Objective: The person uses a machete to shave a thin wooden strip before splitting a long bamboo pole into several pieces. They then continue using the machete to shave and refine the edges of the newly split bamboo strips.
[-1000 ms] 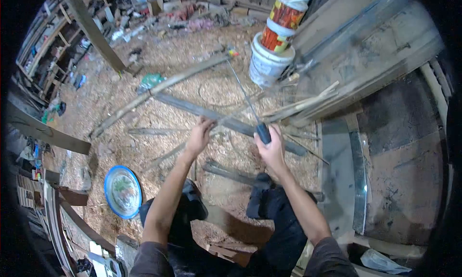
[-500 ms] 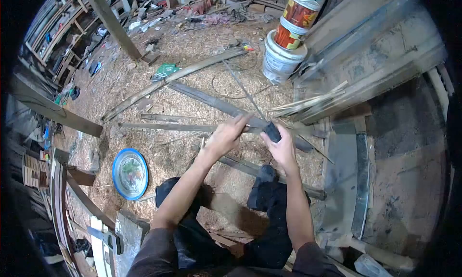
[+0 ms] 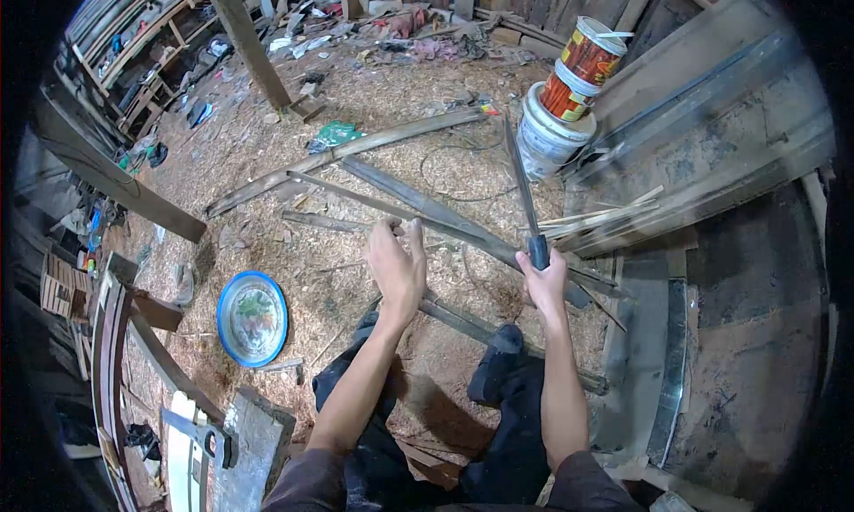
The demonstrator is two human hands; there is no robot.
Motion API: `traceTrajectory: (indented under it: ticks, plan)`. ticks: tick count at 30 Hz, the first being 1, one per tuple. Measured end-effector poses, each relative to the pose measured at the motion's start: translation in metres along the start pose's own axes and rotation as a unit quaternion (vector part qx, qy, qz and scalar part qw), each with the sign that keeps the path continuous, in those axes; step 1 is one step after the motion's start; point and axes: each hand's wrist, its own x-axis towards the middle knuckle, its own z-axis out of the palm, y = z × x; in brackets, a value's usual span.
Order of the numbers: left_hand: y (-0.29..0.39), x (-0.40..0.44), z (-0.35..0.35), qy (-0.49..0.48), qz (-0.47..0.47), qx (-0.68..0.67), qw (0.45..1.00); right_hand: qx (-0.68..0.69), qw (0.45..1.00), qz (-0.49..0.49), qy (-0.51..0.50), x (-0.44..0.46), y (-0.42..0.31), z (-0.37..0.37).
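My right hand (image 3: 544,285) is wrapped round the black handle (image 3: 537,252) of a machete-like long knife. Its dark, narrow blade (image 3: 519,178) points up and away, toward the stacked buckets. My left hand (image 3: 398,267) hovers to the left of it, fingers half curled with a gap between thumb and fingers, and nothing shows in it. Just beyond the left fingertips runs a long thin wooden strip (image 3: 342,192), slanting down to the right across a wider grey plank (image 3: 391,181). Whether the fingertips touch the strip I cannot tell.
Shavings cover the ground (image 3: 374,165). A blue-rimmed basin (image 3: 221,312) stands at left, with a handsaw (image 3: 200,436) below it. Stacked buckets (image 3: 556,138) and leaning boards (image 3: 703,120) are at right. A long timber (image 3: 347,152) lies farther out, and posts (image 3: 245,40) rise at upper left.
The knife has swung from pointing up-left to nearly upright. My left hand has drawn back from it, its fingers curling. The thin strip has turned, its left end now farther away. The view has shifted.
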Motion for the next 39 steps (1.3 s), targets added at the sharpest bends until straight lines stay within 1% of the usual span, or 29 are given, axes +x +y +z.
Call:
traceTrajectory:
  ticks: [1,2,3,4,6,7,8,9,12,14,16,18,19,20,22,23,24,26,27,28,30,32,33,35,36,37,38,39]
  plan:
    - [-0.005,0.001,0.006,-0.017,-0.018,-0.002,1.000,0.051,0.999,0.000,0.007,-0.003,0.007,0.001]
    - [-0.008,0.003,0.010,-0.033,-0.038,-0.004,0.999,0.049,0.999,-0.005,0.011,-0.005,0.010,0.001]
    - [-0.005,0.004,0.008,-0.057,-0.065,0.011,0.996,0.070,0.997,0.014,0.015,-0.008,0.011,-0.001]
    - [-0.005,0.004,0.009,-0.054,-0.068,0.005,0.996,0.092,0.995,0.034,0.019,-0.010,0.013,-0.003]
    - [-0.009,0.004,0.013,-0.095,-0.175,-0.097,0.975,0.094,0.995,0.044,0.009,-0.013,0.015,-0.003]
    - [-0.016,0.004,0.021,-0.093,-0.174,-0.101,0.975,0.119,0.991,0.054,0.006,-0.015,0.013,-0.002]
    - [-0.025,0.005,0.033,-0.075,-0.135,-0.173,0.973,0.144,0.988,0.064,0.003,-0.015,0.012,-0.003]
    - [-0.022,0.007,0.036,-0.056,-0.097,-0.243,0.964,0.149,0.986,0.075,-0.021,-0.011,0.015,-0.004]
    - [-0.014,0.013,0.033,-0.067,-0.109,-0.282,0.951,0.138,0.985,0.087,-0.052,0.002,0.021,0.002]
    - [-0.008,0.015,0.020,-0.068,-0.118,-0.278,0.951,0.127,0.987,0.069,-0.073,0.014,0.038,0.014]
    - [-0.008,0.017,0.013,-0.081,-0.121,-0.267,0.953,0.117,0.987,0.051,-0.095,0.018,0.039,0.025]
    - [-0.015,0.020,0.006,-0.063,-0.104,-0.251,0.960,0.037,0.992,0.053,-0.105,0.017,0.042,0.039]
    - [-0.019,0.019,0.001,-0.048,-0.087,-0.237,0.966,0.003,0.995,0.032,-0.097,0.018,0.045,0.045]
    - [-0.021,0.018,-0.001,-0.049,-0.088,-0.233,0.967,0.006,0.994,0.035,-0.099,0.019,0.048,0.054]
    - [-0.019,0.017,0.001,-0.031,-0.041,-0.188,0.981,-0.130,0.983,-0.116,-0.065,0.020,0.048,0.068]
    - [-0.021,0.018,0.002,-0.065,-0.025,-0.176,0.982,-0.106,0.989,-0.067,-0.080,0.016,0.042,0.071]
    - [-0.021,0.016,0.003,-0.072,-0.022,-0.180,0.981,-0.132,0.986,-0.068,-0.074,0.012,0.036,0.078]
    - [-0.020,0.010,0.004,-0.117,0.050,-0.110,0.986,-0.034,0.991,-0.114,-0.066,0.009,0.035,0.091]
    - [-0.028,0.005,0.012,-0.127,0.045,-0.139,0.981,-0.032,0.992,-0.112,-0.058,0.008,0.029,0.097]
    - [-0.024,0.005,0.011,-0.132,0.052,-0.140,0.980,-0.015,0.994,-0.093,-0.048,0.006,0.020,0.101]
    - [-0.018,0.000,0.009,-0.119,0.120,-0.072,0.983,0.002,0.997,-0.073,-0.036,-0.002,0.004,0.109]
    - [-0.020,-0.003,0.013,-0.104,0.132,-0.077,0.983,0.129,0.981,-0.138,-0.048,-0.011,-0.012,0.114]
    - [-0.020,-0.006,0.013,-0.108,0.125,-0.070,0.984,0.188,0.977,-0.050,-0.087,-0.019,-0.026,0.108]
    - [-0.020,-0.013,0.021,-0.105,0.117,-0.071,0.985,0.178,0.979,-0.064,-0.077,-0.014,-0.014,0.110]
    - [-0.019,-0.019,0.026,-0.090,0.129,-0.072,0.985,0.172,0.980,-0.072,-0.067,-0.012,-0.012,0.109]
    - [-0.018,-0.025,0.033,-0.076,0.139,-0.073,0.985,0.191,0.978,-0.057,-0.060,-0.011,-0.009,0.107]
    - [-0.019,-0.032,0.037,-0.082,0.132,-0.074,0.985,0.186,0.979,-0.049,-0.059,-0.011,-0.005,0.103]
    - [-0.016,-0.032,0.034,-0.136,0.086,-0.099,0.982,0.141,0.987,-0.066,-0.038,-0.012,0.000,0.101]
